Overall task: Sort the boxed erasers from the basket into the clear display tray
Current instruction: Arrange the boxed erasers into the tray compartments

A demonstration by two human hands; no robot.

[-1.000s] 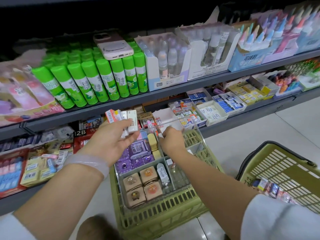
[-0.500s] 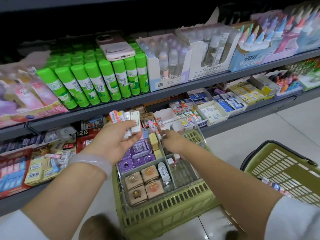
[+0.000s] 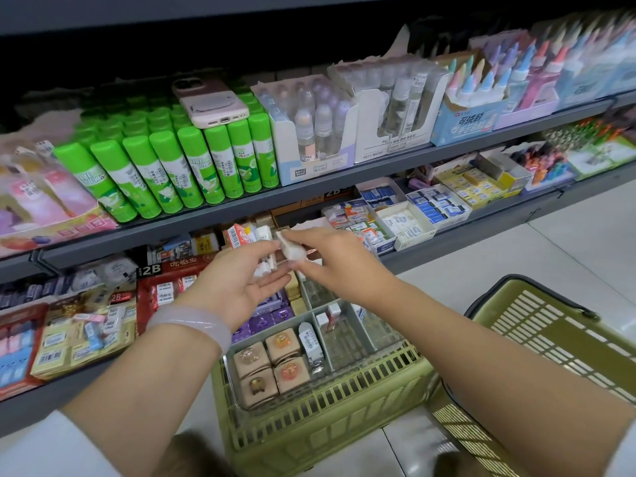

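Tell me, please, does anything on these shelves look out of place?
Yes. A pink phone lies flat on top of the green glue sticks on the upper shelf. It is not stock and rests only on their caps, so it could slide off.

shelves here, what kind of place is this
Most likely a stationery shop aisle: green glue sticks stacked on a shelf, boxed erasers displayed below, and a green shopping basket on the floor.

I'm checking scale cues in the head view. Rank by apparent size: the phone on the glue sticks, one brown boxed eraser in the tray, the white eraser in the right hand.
1. Phone
2. Brown boxed eraser, though it sits nearer the camera
3. White eraser, partly hidden by the right hand
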